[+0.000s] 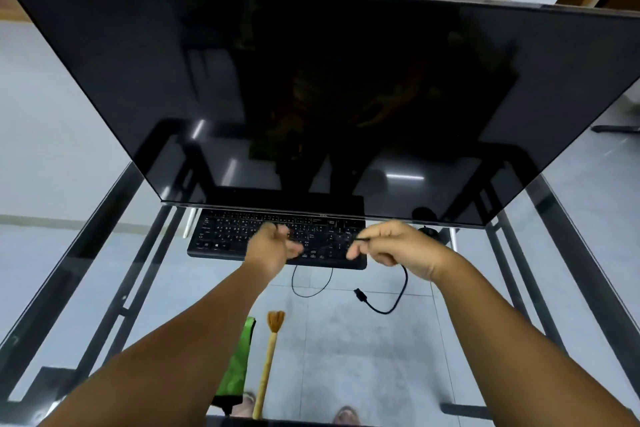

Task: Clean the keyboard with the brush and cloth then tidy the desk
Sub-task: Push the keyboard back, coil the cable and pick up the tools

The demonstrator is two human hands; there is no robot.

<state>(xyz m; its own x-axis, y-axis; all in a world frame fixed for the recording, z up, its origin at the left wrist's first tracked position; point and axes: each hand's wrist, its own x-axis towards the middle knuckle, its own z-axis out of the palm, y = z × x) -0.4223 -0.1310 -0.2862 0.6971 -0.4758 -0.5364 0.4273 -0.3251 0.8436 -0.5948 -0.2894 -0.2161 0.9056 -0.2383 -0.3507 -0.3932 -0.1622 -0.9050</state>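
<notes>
The thin black rubbery cable (pixel 398 291) ran from the right hand (pixel 398 248), which pinched it, down to a loose plug on the near glass desk (pixel 104 253). The left hand (pixel 273 248), fingers loosely curled and holding nothing, hovered over the flat black plastic keyboard (pixel 225 236). Nearer lay the tan-bristled brush (pixel 268 357), long axis near-to-far, beside the green cloth (pixel 239 364), closer to the left arm.

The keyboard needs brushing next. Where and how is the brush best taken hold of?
Probably by the brush at its long pale handle, mid-length, from above. It lies flat on the glass desk with its bristles pointing toward the keyboard, and the green cloth lies close on its left.
</notes>
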